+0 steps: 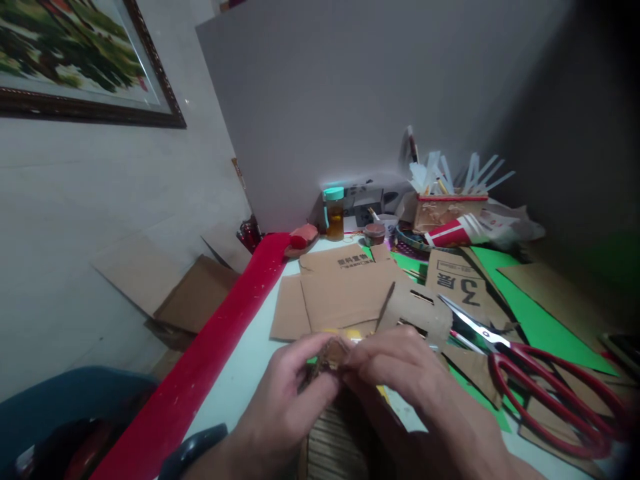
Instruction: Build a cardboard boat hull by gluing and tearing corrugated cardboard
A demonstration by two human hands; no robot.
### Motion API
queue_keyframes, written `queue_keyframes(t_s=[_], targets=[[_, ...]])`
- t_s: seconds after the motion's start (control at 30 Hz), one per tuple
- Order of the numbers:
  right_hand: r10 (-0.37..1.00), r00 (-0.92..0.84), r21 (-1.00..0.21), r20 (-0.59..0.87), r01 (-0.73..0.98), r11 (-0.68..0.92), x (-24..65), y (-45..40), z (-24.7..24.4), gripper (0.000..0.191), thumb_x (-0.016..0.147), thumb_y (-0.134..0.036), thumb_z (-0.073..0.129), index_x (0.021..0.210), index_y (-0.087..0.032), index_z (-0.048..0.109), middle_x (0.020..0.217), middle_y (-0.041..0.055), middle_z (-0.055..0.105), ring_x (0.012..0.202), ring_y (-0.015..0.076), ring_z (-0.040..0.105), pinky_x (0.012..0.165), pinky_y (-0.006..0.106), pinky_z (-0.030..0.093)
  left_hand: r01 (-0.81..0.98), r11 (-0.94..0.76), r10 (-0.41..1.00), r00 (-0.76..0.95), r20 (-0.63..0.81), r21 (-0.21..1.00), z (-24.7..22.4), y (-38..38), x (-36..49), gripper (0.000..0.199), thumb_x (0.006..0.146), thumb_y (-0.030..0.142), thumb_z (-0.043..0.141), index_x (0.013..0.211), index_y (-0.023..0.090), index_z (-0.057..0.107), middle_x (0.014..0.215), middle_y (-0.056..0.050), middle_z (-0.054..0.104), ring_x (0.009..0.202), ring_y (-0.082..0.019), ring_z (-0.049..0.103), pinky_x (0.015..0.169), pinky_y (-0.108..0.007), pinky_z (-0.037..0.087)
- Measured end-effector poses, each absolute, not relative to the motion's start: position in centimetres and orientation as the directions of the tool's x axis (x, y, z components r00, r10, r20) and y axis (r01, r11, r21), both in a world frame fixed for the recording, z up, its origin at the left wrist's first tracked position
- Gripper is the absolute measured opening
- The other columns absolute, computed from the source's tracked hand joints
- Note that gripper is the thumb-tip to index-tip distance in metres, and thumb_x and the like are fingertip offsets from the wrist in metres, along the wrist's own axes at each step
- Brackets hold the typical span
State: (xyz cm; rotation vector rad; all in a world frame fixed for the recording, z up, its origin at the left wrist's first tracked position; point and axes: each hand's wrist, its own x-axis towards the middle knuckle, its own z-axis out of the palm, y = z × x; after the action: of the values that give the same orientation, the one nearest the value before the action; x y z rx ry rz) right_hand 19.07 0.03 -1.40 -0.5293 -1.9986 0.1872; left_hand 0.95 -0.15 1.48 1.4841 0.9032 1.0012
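My left hand [295, 393] is closed round a small brown piece of cardboard [334, 353], thumb and forefinger on either side of it. From the right, the fingertips of my right hand [405, 367] pinch the edge of the same piece. Its exact shape is partly hidden by my fingers. Below my hands lies a ribbed brown surface [330, 443], mostly in shadow. A cardboard tube with cut slots [415, 310] lies just beyond my right hand. Large scissors with red handles [493, 340] lie to the right, blades spread a little.
Flat cardboard [345, 293], a printed cardboard piece [460, 283] and green sheets [540, 300] cover the table. Behind stand a bottle with a turquoise lid [334, 217], a box of white strips [450, 210] and a tipped red-and-white cup [453, 232]. A red strip [215, 360] runs along the left edge.
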Motion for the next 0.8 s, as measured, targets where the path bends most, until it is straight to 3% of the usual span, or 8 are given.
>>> queue_keyframes(t_s=[0.2, 0.43, 0.57, 0.8], targets=[[0.498, -0.330, -0.403, 0.802, 0.317, 0.859, 18.7, 0.5, -1.3, 0.040, 0.086, 0.003, 0.055, 0.119, -0.019, 0.049, 0.104, 0.0040, 0.065, 0.099, 0.0158, 0.061, 0.087, 0.029, 0.052, 0.070, -0.131, 0.941, 0.323, 0.101, 0.989, 1.3, -0.5, 1.1, 0.021, 0.091, 0.025, 0.064, 0.108, 0.020, 0.076, 0.102, -0.002, 0.075, 0.095, -0.021, 0.066, 0.083, -0.027, 0.048], [0.495, -0.320, -0.392, 0.808, 0.335, 0.857, 18.8, 0.3, -1.3, 0.036, 0.087, 0.002, 0.055, 0.116, -0.018, 0.049, 0.102, 0.0040, 0.064, 0.094, 0.0153, 0.060, 0.084, 0.029, 0.052, 0.057, -0.052, 0.942, 0.334, 0.030, 0.997, 1.5, -0.6, 1.3, 0.016, 0.090, 0.030, 0.064, 0.094, 0.018, 0.074, 0.083, 0.000, 0.066, 0.084, -0.018, 0.057, 0.074, -0.025, 0.044], [0.510, -0.319, -0.394, 0.799, 0.364, 0.844, 18.7, 0.2, -1.5, 0.032, 0.088, 0.001, 0.054, 0.114, -0.017, 0.050, 0.101, 0.0041, 0.063, 0.094, 0.0151, 0.059, 0.085, 0.027, 0.050, 0.090, -0.013, 0.947, 0.322, -0.017, 0.996, 1.6, -0.6, 1.3, 0.021, 0.090, 0.036, 0.065, 0.096, 0.018, 0.075, 0.084, 0.000, 0.065, 0.084, -0.019, 0.057, 0.073, -0.026, 0.043], [0.539, -0.284, -0.411, 0.793, 0.405, 0.817, 18.0, 0.0, -1.5, 0.031, 0.090, 0.000, 0.053, 0.116, -0.017, 0.051, 0.106, 0.0060, 0.062, 0.097, 0.0157, 0.058, 0.087, 0.028, 0.049, 0.080, -0.073, 0.941, 0.337, 0.042, 0.994, 1.0, -0.5, 1.1, 0.020, 0.089, 0.034, 0.066, 0.097, 0.020, 0.078, 0.080, 0.001, 0.066, 0.083, -0.019, 0.057, 0.075, -0.026, 0.044]])
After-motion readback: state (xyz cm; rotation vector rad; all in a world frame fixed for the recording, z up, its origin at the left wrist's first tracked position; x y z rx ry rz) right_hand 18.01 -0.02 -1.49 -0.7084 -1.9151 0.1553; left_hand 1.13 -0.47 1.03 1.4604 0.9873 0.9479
